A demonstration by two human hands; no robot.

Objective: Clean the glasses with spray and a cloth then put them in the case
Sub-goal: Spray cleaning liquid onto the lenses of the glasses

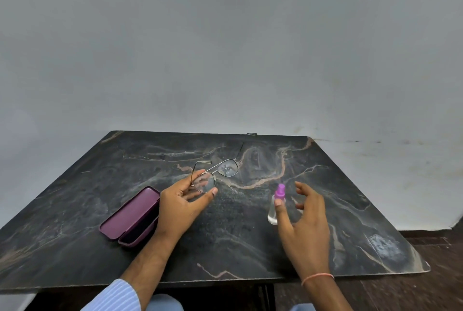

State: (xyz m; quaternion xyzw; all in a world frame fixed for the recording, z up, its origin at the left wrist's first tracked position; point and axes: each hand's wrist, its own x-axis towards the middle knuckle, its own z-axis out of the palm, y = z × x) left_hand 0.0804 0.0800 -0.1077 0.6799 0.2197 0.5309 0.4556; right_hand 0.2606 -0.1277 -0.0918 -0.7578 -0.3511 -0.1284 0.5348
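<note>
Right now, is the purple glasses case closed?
No, the purple glasses case lies open on the dark marble table, lid flat beside its tray, next to the left hand.

Between the two hands the counter (pixel 240 230) lies bare, a wide lane running forward. The open case (pixel 130 218) blocks the way just outside the left hand (pixel 180 205). The spray bottle (pixel 275 206) stands upright at the right hand's (pixel 304 223) thumb, narrowing the gap there. Beyond both hands, past the held glasses (pixel 215 175), the counter is free to its far edge.
</note>
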